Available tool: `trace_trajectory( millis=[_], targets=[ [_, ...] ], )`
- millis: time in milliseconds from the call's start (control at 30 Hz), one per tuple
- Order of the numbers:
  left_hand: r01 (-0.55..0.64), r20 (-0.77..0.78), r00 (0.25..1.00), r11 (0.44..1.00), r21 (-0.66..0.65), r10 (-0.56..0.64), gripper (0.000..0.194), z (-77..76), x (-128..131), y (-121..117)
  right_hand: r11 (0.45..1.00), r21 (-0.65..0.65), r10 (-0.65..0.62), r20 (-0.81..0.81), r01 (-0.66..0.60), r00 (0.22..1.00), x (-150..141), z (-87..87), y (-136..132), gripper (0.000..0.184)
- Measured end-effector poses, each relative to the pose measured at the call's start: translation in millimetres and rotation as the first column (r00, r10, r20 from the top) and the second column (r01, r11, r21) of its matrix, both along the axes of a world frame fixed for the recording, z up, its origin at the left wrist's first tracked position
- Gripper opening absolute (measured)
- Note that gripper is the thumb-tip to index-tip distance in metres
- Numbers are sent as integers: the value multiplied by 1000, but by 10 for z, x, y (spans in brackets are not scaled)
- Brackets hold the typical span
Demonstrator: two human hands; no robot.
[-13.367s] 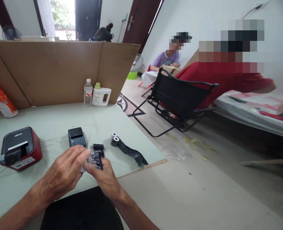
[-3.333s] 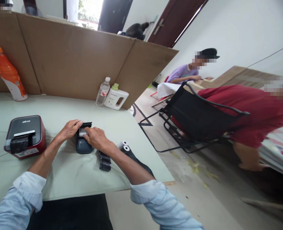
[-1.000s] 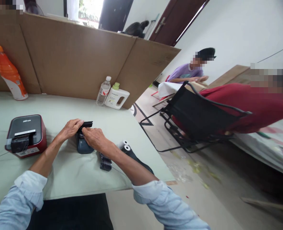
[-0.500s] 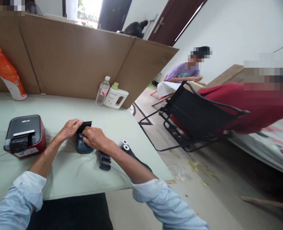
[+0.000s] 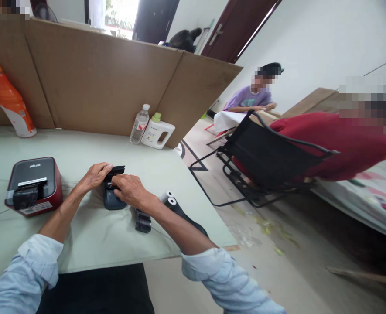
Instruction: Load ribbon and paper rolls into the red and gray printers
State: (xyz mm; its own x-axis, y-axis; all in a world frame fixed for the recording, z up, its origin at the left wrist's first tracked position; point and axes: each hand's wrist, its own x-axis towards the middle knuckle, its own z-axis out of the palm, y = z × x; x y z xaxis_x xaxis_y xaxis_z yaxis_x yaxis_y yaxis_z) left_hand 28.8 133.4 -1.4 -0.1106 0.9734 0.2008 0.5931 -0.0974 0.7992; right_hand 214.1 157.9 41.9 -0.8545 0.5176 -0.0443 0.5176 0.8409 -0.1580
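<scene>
A small dark blue-black portable printer [image 5: 114, 200] lies on the table with its black lid [image 5: 118, 169] raised. My left hand [image 5: 97, 175] holds it at its far left side, fingers against the lid. My right hand [image 5: 130, 188] is over the opening from the right, fingers curled and reaching in. Whatever its fingertips hold, if anything, is hidden. Below my right wrist lies a strip of shiny black wrapped packets [image 5: 143, 221]. Two white paper rolls [image 5: 171, 197] sit by my right forearm, beside a long black item [image 5: 189, 218] partly covered by the arm.
A red and black desktop label printer [image 5: 34, 185] stands at left. An orange bottle [image 5: 12, 102], a clear water bottle [image 5: 139, 125] and a white jug [image 5: 156, 133] stand along the cardboard screen [image 5: 107, 83]. Right of the table are a black folding chair [image 5: 264, 152] and two seated people.
My right hand has shifted slightly at the opening; a shiny bit seen at its fingertips earlier is now hidden. My left hand and the printer stay in place.
</scene>
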Motion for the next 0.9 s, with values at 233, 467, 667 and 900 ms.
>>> trace_trajectory(
  millis=[233,467,667,900],
  targets=[
    [-4,8,1000,1000,-1,4,44,-10,11,-17,999,27,-27,-160,31,987,127,-261,-26,15],
    [42,13,999,999,-22,-42,47,-31,-24,-38,985,174,68,-405,4,912,241,-688,-190,17],
    [71,11,997,997,-29,-70,52,-61,-79,-96,980,198,96,-490,4,866,270,-860,-238,27],
    [133,-5,991,991,-17,-133,49,-120,-125,-165,982,183,50,-522,54,852,246,-913,-245,28]
  ],
)
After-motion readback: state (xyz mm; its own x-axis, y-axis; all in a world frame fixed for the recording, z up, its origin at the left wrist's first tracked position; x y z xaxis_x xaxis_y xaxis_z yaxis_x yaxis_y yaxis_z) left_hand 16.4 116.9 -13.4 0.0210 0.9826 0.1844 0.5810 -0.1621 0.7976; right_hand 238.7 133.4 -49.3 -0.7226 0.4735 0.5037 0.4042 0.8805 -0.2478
